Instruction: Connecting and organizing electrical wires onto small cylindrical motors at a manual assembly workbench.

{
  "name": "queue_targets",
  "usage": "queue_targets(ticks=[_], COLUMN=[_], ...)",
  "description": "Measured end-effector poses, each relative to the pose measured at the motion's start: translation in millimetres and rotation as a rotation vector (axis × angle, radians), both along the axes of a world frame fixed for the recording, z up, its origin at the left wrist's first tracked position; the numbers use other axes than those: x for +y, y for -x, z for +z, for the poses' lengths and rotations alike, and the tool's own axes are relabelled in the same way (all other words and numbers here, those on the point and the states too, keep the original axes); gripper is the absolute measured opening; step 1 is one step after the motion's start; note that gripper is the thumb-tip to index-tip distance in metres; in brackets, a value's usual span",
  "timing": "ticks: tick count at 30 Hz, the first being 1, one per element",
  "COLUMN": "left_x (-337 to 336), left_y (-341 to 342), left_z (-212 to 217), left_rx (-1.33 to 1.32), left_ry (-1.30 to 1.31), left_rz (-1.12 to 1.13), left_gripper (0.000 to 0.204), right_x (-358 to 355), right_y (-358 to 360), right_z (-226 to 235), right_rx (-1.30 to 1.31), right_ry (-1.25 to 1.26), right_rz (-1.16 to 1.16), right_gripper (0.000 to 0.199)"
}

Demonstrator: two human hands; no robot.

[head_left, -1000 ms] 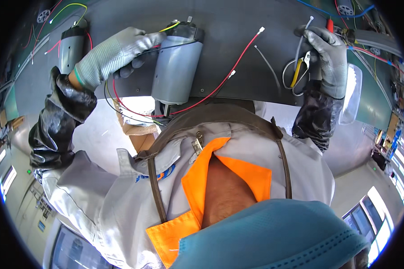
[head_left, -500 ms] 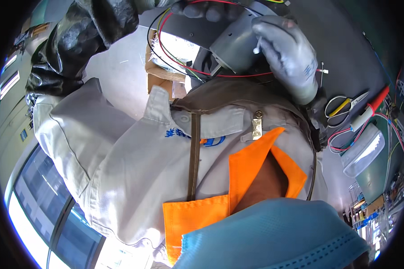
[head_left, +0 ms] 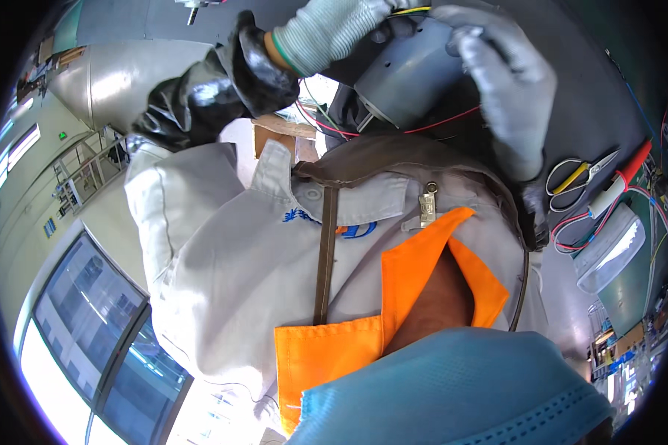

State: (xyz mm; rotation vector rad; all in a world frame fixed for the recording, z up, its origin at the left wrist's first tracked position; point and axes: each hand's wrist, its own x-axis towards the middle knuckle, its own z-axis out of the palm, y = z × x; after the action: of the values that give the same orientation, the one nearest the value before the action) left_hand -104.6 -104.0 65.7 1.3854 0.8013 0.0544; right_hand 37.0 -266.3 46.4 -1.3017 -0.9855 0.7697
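Observation:
A grey metal cylinder, like a motor housing, lies tilted at the top centre. My left hand, in a pale knit glove with dark fingertips, reaches across to its upper end. Its fingers are curled around the wires there, yellow and black, partly cut off by the frame edge. On the other side of the cylinder, my right hand, in a grey coated glove, is blurred by motion. Its fingers bend close to the cylinder, and I cannot see what they hold. A red wire runs below the cylinder.
Yellow-handled scissors lie on the dark work surface at right, beside a red-and-white tool with red and blue leads. A clear plastic case sits nearer. An open cardboard box stands under my left forearm.
My left arm has swung to the right, bringing its hand over the cylinder's upper end. My right hand has shifted right, and the small white piece at its fingers no longer shows.

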Motion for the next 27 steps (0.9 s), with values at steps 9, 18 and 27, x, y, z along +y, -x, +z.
queue_targets(ticks=[9, 18, 27], left_x=[-12, -30, -42], left_y=[-10, -27, -38], left_z=[-35, -20, -17], left_rx=[-0.414, -0.459, -0.352], left_ry=[0.321, 0.375, -0.393], left_rz=[0.16, 0.172, 0.036], left_gripper=[0.024, 0.024, 0.022], right_x=[6, 4, -8], right_y=[-15, -45, -34], right_z=[13, 44, 24], right_rx=[0.479, 0.424, -0.527], right_ry=[0.099, 0.384, 0.182], right_rz=[-0.16, 0.053, -0.243], right_gripper=[0.037, 0.041, 0.018])
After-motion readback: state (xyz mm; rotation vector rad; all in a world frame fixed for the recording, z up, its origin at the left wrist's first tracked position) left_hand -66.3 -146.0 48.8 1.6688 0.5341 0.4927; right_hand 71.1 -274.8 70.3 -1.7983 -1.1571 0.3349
